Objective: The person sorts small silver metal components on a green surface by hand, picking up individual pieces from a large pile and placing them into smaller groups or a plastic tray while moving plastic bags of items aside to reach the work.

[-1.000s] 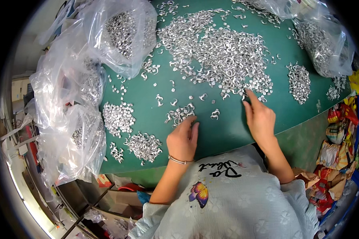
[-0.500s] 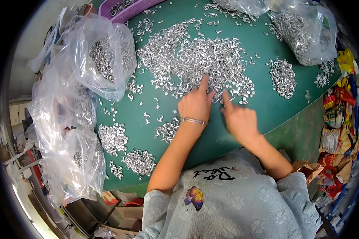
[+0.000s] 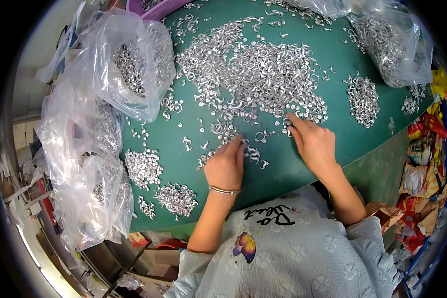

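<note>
Many small curved and ring-like silver metal pieces lie in a big heap [image 3: 268,74] on the green table. My left hand [image 3: 224,166] is low over a loose scatter of these pieces in front of the heap. Its fingers are drawn together and slightly blurred, and what they hold, if anything, is hidden. At the heap's near right edge, my right hand [image 3: 315,146] has thumb and forefinger closed about a small silver metal piece [image 3: 286,122]. Beneath my left hand lie more pieces, partly covered by it.
Smaller sorted piles stand at the left, one of stubby pieces [image 3: 143,168] and one of curved pieces [image 3: 176,199]. Another pile [image 3: 362,101] lies at the right. Clear plastic bags [image 3: 151,79] with pieces line the left edge; another bag [image 3: 392,47] and a purple tray [image 3: 159,10] are farther back.
My left hand has come back from the heap toward me and left, with pieces now spread in front of the heap. My right hand has shifted slightly right, its thumb and forefinger now at a piece.
</note>
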A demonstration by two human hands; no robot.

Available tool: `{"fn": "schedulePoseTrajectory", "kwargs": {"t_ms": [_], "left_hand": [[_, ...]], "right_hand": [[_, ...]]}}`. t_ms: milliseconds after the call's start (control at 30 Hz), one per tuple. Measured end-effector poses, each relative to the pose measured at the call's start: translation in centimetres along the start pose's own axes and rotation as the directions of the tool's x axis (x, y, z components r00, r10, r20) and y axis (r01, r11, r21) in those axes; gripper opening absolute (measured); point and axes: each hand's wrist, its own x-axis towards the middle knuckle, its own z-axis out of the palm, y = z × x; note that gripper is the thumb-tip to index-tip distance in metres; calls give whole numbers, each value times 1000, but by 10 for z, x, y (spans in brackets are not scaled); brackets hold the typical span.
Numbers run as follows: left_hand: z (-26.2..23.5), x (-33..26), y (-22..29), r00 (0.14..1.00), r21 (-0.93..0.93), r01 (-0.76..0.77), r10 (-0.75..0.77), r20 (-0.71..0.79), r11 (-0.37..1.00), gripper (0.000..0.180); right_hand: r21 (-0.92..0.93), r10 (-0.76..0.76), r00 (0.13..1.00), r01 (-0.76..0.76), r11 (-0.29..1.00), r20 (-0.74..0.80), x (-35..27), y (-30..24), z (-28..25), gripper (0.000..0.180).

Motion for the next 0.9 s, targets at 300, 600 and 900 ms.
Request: {"fn": "schedulePoseTrajectory", "kwargs": {"t_ms": [300, 600, 900], "left_hand": [[6, 7, 6, 1000, -19, -19, 20, 11, 1000, 15], [30, 32, 11, 992, -175, -124, 124, -16, 977, 12], [14, 12, 4, 912, -746, 410, -219, 347, 525, 14]], "right_hand": [[292, -4, 998, 23, 956, -65, -15, 4, -3, 16], [14, 11, 998, -10, 1000, -61, 13, 0, 12, 20], [536, 121, 972, -213, 817, 203, 0, -14, -10, 23]]}}
